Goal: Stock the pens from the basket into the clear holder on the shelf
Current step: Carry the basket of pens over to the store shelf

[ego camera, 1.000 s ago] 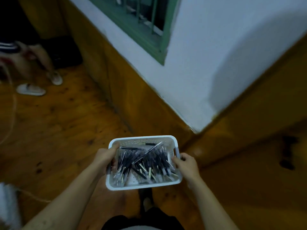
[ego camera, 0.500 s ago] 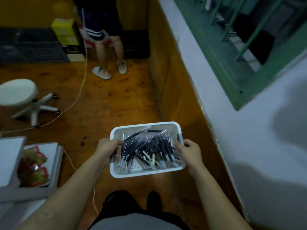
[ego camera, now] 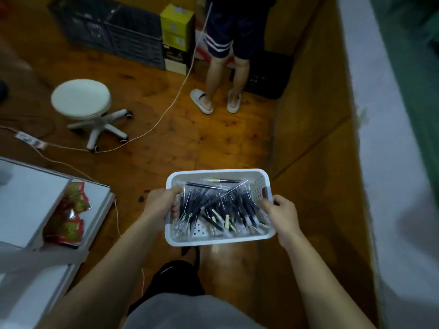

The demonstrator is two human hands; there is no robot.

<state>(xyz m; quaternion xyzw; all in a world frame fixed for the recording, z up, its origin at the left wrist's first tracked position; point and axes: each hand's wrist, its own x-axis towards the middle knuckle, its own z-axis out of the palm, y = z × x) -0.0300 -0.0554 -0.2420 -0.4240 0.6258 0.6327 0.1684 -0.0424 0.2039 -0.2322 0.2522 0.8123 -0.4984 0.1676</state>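
Down on a wooden plank floor (ego camera: 180, 143), amber wood panelling (ego camera: 308, 110) along the right, pale plaster wall (ego camera: 389, 176) above it. Both forearms stretched forward and angled slightly inward, meeting on a white perforated basket (ego camera: 213, 241) held level in mid-air over the floor, out in front of the body. Left hand (ego camera: 159, 205) clamped on the basket's left side, curled over the rim, tips dipping inside right beside the pens (ego camera: 213, 207). Right hand (ego camera: 282, 214) gripping the right side just below the handle slot, knuckles bent, fingertips hooked over the edge. Pens heaped loose inside the basket, dark barrels with pale ends, crossing every which way, too tangled and blurred to count. Undersides of both hands hidden behind the basket walls, lower fingers impossible to read.

Off to the left, a white shelf unit (ego camera: 28, 200), cut off by the frame edge, with red snack packets (ego camera: 69, 224) in a bin. Further out, a round white stool (ego camera: 82, 98) on castors, a pale cable (ego camera: 166, 112) trailing across the floor, dark crates (ego camera: 114, 32) and yellow-green boxes (ego camera: 175, 27) at the far side. Another person's legs (ego camera: 223, 74) in dark shorts and pale slippers, upper body lost past the top edge. Far right smeared by blur, something green (ego camera: 422, 79) there, hard to make out.
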